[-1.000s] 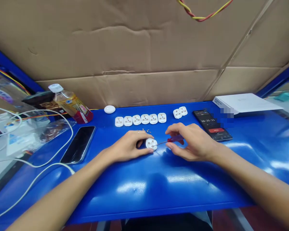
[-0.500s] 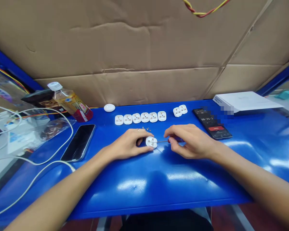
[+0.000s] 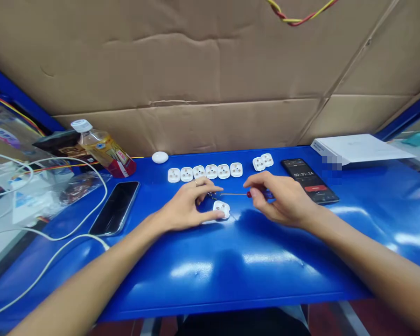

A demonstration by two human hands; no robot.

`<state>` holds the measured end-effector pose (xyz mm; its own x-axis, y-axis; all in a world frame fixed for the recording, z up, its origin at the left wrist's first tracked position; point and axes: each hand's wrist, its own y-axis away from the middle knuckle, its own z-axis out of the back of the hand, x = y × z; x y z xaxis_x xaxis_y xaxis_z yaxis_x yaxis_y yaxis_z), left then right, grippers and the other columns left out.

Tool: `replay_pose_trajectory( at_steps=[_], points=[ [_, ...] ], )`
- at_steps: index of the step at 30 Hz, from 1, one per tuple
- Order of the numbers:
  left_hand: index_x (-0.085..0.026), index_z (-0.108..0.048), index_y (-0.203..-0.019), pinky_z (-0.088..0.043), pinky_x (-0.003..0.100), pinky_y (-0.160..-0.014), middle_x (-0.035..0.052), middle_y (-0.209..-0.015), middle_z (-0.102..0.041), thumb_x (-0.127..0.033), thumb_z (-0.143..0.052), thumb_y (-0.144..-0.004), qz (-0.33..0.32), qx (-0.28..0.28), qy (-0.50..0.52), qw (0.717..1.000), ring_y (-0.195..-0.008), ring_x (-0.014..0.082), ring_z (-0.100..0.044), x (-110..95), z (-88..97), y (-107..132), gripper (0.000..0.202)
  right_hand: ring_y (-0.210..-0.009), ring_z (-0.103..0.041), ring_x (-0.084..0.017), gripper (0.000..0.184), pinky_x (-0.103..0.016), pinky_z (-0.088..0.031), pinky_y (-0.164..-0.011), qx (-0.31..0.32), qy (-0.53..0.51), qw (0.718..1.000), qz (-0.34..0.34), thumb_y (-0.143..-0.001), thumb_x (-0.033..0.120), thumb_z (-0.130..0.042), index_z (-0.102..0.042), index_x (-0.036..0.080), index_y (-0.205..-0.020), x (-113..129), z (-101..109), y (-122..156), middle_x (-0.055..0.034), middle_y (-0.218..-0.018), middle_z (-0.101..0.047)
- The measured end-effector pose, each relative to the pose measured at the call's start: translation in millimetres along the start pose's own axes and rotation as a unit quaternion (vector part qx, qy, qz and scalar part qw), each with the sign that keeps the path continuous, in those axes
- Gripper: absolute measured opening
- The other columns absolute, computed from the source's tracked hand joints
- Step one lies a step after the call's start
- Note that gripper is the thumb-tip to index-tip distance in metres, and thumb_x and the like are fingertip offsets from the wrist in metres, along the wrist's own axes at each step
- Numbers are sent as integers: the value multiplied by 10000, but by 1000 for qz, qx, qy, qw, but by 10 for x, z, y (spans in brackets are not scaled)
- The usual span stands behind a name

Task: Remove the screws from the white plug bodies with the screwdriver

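Red screwdriver [image 3: 249, 194] half hidden in right hand [image 3: 283, 199]; left hand [image 3: 185, 205] touches white socket [image 3: 221, 208].

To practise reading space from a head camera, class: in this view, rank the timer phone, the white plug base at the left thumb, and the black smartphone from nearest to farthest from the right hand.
From the right hand:
1. Phone showing a timer, just to its right.
2. White plug base, to its left, against the thumb of the left hand.
3. Black smartphone, far left on the blue bench.

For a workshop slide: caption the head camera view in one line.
Left hand on a white socket piece, right hand holding a red-handled screwdriver.
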<state>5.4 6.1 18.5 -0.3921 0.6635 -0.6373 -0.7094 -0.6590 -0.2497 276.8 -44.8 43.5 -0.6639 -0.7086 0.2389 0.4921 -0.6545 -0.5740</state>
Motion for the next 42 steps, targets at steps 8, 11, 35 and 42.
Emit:
replay_pose_trajectory(
  at_steps=[8,11,35,42],
  points=[
    [-222,-797,-1086,-393,276,-653,23,-874,-687,-346,-707,-961,44,-77,-24,996,-679,134,-483,110,-22,-48,198,-830,-729,-212,180,-320,-555,-718,98,-41,994,-37,-1056,276,-461,-592,202,-1154,-7,-70,-35,-78,-1012,-753],
    [-230,-810,-1060,-394,281,-657,31,-907,-727,-339,-680,-983,50,-72,-18,996,-698,139,-518,137,-39,-41,187,-872,-734,-227,193,-338,-569,-741,110,-45,992,-34,-1057,286,-464,-600,202,-1165,-2,-82,-26,-85,-1027,-755],
    [-190,-753,-977,-424,254,-663,3,-834,-686,-361,-693,-958,52,65,-8,997,-705,129,-568,-104,25,-12,182,-1271,-660,-251,513,-394,-535,-1052,207,-165,964,-37,-984,248,-587,-522,248,-1493,-52,-281,36,-82,-1443,-662],
    [-223,-785,-1050,-422,266,-637,8,-860,-706,-357,-734,-918,74,-33,-39,996,-669,132,-552,-57,-34,-28,195,-1054,-729,-287,390,-419,-579,-888,235,-64,970,-26,-997,382,-600,-619,212,-1347,-101,-189,7,-119,-1219,-749]
  ],
)
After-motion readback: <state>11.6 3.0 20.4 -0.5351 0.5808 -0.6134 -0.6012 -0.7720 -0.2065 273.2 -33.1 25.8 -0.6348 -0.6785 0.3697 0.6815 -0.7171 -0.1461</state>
